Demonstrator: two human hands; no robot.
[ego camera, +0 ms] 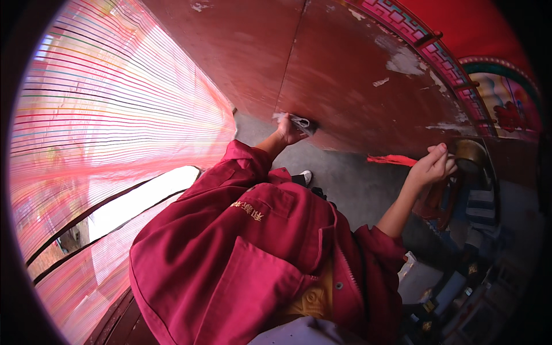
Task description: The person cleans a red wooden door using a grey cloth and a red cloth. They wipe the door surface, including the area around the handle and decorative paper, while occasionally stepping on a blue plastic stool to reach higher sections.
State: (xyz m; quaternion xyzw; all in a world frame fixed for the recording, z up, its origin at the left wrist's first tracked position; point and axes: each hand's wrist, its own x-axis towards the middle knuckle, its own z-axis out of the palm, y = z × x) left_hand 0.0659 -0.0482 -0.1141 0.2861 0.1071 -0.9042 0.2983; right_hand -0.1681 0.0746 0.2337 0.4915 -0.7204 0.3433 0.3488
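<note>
My left hand (290, 130) holds a crumpled grey-white cloth (304, 123) against the side of a large red-brown painted door panel (336, 82). At the right, my right hand (432, 167) has its fingers curled at a round brass fitting (470, 156) on the panel. The fingertips' exact hold is partly hidden. A red cloth strip (390, 160) sticks out to the left from behind that hand. Worn pale patches (404, 61) show on the panel, and a dark seam runs across it.
A sheer curtain with coloured stripes (129, 103) hangs at the left, brightly lit. Grey floor (349, 177) lies below the panel. A pink patterned border (431, 43) curves along the upper right. Cluttered boxes (435, 289) stand in shadow at lower right.
</note>
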